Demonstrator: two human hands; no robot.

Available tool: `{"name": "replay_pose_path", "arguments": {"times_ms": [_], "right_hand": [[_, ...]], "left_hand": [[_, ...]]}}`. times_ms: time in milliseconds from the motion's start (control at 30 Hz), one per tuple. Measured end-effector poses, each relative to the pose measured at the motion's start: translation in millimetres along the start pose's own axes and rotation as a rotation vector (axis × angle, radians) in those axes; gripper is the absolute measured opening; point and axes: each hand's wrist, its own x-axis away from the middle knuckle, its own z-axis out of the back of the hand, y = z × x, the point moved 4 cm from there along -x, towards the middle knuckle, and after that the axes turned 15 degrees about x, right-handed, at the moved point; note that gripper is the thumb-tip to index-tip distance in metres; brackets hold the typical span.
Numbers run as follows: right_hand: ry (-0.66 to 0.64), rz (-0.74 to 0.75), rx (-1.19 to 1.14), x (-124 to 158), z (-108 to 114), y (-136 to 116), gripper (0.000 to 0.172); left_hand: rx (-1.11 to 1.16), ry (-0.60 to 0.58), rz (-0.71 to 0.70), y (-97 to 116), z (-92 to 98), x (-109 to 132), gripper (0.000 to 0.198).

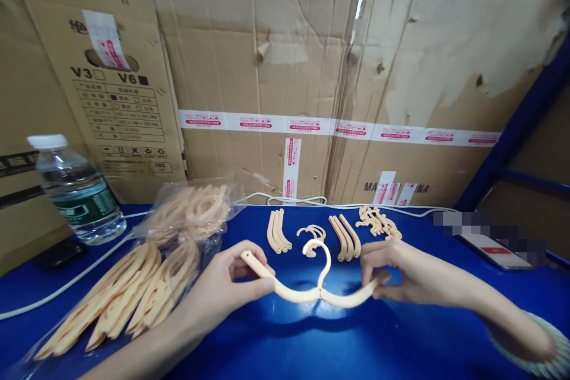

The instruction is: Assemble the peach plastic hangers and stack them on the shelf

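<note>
Between my hands, above the blue table [285, 356], is a cream plastic hanger [297, 295] made of two curved arms that meet under a hook [327, 261]. My left hand [240, 276] pinches its left arm, leaving a holed end sticking out past the fingers. The right arm's end is pinched by my right hand [392, 267]. Behind the hanger lie a group of loose curved arms [278, 231], a few loose hooks [314, 230], a second group of arms [345, 237] and a heap of small curved pieces [378, 222].
On the left are clear bags of cream plastic parts [120, 297], another bag [191, 208], a water bottle [82, 190] and a dark object [60, 253]. A phone [496, 250] lies at right. White cable [289, 199] runs along the back, before cardboard boxes [258, 71].
</note>
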Motion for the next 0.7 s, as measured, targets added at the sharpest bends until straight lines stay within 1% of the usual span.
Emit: {"name": "replay_pose_path", "arguments": {"times_ms": [67, 100, 167, 233, 300, 400, 467, 533, 567, 600, 667, 700], "right_hand": [[-0.107, -0.021, -0.041, 2, -4, 2, 0.017], [-0.141, -0.024, -0.057, 2, -7, 3, 0.016], [-0.162, -0.018, -0.073, 2, -10, 6, 0.015], [-0.147, -0.01, -0.074, 0, -14, 9, 0.016], [-0.12, -0.018, -0.078, -3, -17, 13, 0.019], [-0.057, -0.057, -0.065, -8, -21, 19, 0.019], [-0.001, -0.047, -0.017, -9, -17, 22, 0.016], [0.068, -0.022, 0.032, -4, -3, 33, 0.015], [0.119, -0.031, 0.047, 2, 8, 43, 0.017], [0.182, -0.07, 0.064, 10, 22, 58, 0.018], [0.354, -0.26, 0.132, 36, 53, 99, 0.024], [0.423, -0.386, 0.23, 53, 67, 122, 0.027]], "left_hand": [[-0.261, -0.113, -0.007, -1, -3.0, 1, 0.015], [-0.389, -0.151, -0.034, -1, -4.3, 2, 0.014], [-0.579, -0.21, -0.123, -2, -7.4, 4, 0.012], [-0.662, -0.247, -0.212, -4, -9.6, 5, 0.011], [-0.694, -0.252, -0.277, -8, -9.8, 4, 0.009], [-0.746, -0.214, -0.375, -13, -8.5, 0, 0.013], [-0.76, -0.192, -0.432, -15, -8.1, -2, 0.014], [-0.766, -0.179, -0.477, -15, -8.6, -1, 0.013], [-0.773, -0.174, -0.493, -15, -9.2, 0, 0.012], [-0.784, -0.168, -0.507, -15, -9.8, 2, 0.011], [-0.805, -0.148, -0.544, -13, -11.4, 5, 0.006], [-0.811, -0.139, -0.566, -13, -12.3, 6, 0.004]]}}
